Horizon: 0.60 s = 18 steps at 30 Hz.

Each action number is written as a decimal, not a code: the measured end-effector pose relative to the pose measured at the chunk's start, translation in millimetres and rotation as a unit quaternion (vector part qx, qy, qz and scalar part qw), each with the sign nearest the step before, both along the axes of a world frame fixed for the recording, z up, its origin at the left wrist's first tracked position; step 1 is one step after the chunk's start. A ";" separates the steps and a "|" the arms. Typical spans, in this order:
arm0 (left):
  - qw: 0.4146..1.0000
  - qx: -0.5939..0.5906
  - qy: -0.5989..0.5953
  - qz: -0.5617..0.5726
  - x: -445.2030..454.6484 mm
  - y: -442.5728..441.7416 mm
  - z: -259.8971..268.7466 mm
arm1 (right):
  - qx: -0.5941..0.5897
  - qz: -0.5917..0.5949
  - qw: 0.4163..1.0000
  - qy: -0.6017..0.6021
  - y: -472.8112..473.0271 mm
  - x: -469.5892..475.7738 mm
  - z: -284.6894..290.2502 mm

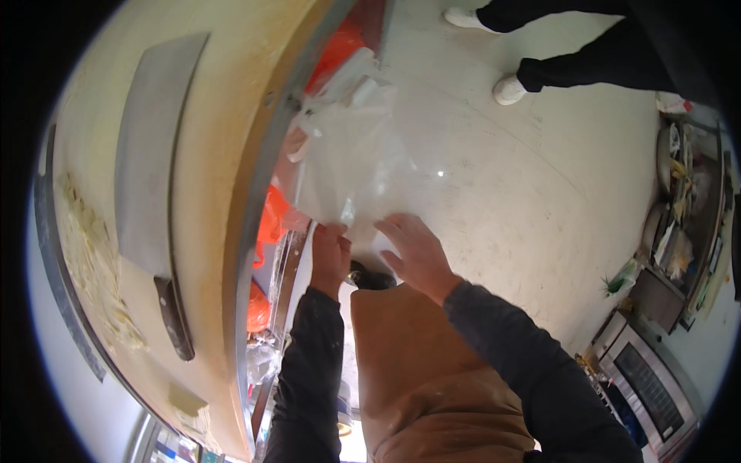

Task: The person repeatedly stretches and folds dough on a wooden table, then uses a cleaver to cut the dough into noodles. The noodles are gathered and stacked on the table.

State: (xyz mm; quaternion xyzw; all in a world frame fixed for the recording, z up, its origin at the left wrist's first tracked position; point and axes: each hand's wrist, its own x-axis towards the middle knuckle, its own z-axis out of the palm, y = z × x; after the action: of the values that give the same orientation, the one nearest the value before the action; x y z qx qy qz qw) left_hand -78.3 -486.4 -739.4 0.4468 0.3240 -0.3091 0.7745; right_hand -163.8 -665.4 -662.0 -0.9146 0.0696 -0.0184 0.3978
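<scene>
A translucent white plastic bag (pixel 353 150) hangs beside the table edge, in front of me. At its lower left part, my left hand (pixel 332 254) has its fingers curled on the plastic. My right hand (pixel 417 249) is at the bag's lower right, thumb and fingers apart; whether it touches the plastic is unclear. On the wooden table (pixel 214 231) at the left lies a large cleaver-like knife with a broad steel blade (pixel 153 150) and a dark handle (pixel 176 318). Beside it, pale dough-like strips (pixel 98 266) lie along the far side.
Red plastic bags (pixel 272 217) and a clear bag (pixel 263 362) are under the table. Another person's legs and white shoes (pixel 509 89) are at the upper right. A cluttered shelf (pixel 689 202) and a steel oven-like appliance (pixel 648 388) stand at the right.
</scene>
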 end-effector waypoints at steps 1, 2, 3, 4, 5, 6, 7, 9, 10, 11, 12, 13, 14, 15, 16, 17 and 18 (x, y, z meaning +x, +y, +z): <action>0.996 -0.082 -0.025 0.002 -11.4 -1.9 17.7 | -0.011 0.036 0.999 -0.015 3.9 20.1 -2.0; 0.985 -0.164 -0.046 -0.024 -11.5 3.3 33.5 | 0.002 0.046 0.999 0.003 7.2 33.6 -2.0; 0.992 -0.121 -0.029 -0.014 -11.8 2.2 44.4 | 0.010 0.066 0.997 0.045 11.4 44.4 -2.7; 0.990 -0.135 -0.043 0.007 -12.7 0.7 53.3 | 0.017 0.087 0.992 0.087 14.7 52.6 -4.1; 0.994 -0.105 -0.043 -0.004 -12.5 2.2 60.3 | 0.030 0.071 0.995 0.064 16.8 56.9 -5.0; 0.994 -0.097 -0.057 -0.012 -13.2 4.4 64.9 | 0.072 0.058 0.994 0.059 19.3 57.7 -5.5; 0.993 -0.092 -0.072 -0.019 -14.0 6.5 67.2 | 0.111 0.046 0.990 0.072 20.6 57.0 -6.0; 0.995 -0.059 -0.072 -0.038 -17.9 11.1 67.4 | 0.166 0.016 0.983 0.082 23.1 52.6 -6.2; 0.995 -0.044 -0.075 -0.047 -19.5 13.9 66.4 | 0.183 0.000 0.980 0.078 24.3 50.4 -5.9; 0.996 -0.043 -0.063 -0.049 -21.5 15.4 65.3 | 0.202 -0.017 0.976 0.082 25.0 48.1 -4.8; 0.996 -0.046 -0.071 -0.041 -24.5 17.4 65.6 | 0.220 -0.031 0.969 0.111 25.5 46.7 -3.5; 0.997 -0.036 -0.060 -0.033 -27.1 17.6 66.1 | 0.239 -0.045 0.959 0.147 25.7 45.9 -1.6; 0.998 -0.027 -0.049 -0.026 -29.4 18.5 67.6 | 0.256 -0.061 0.947 0.183 25.9 45.7 0.4; 0.999 -0.011 -0.041 -0.021 -31.1 19.1 69.5 | 0.295 -0.068 0.933 0.195 25.7 46.2 2.5; 0.999 0.004 -0.033 -0.017 -32.7 19.4 71.5 | 0.294 -0.067 0.932 0.201 25.4 46.8 4.5; 0.999 0.018 -0.026 -0.012 -33.8 19.8 73.1 | 0.292 -0.066 0.932 0.206 24.9 47.9 6.3; 0.999 0.031 -0.018 -0.008 -34.7 19.8 73.9 | 0.294 -0.060 0.931 0.209 24.0 49.0 7.8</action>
State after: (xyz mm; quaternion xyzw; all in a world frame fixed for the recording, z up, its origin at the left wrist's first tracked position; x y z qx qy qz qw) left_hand -113.0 -466.6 -665.5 0.4784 0.3161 -0.2970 0.7636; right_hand -114.8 -641.4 -654.2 -0.7341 0.2082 0.1707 0.6234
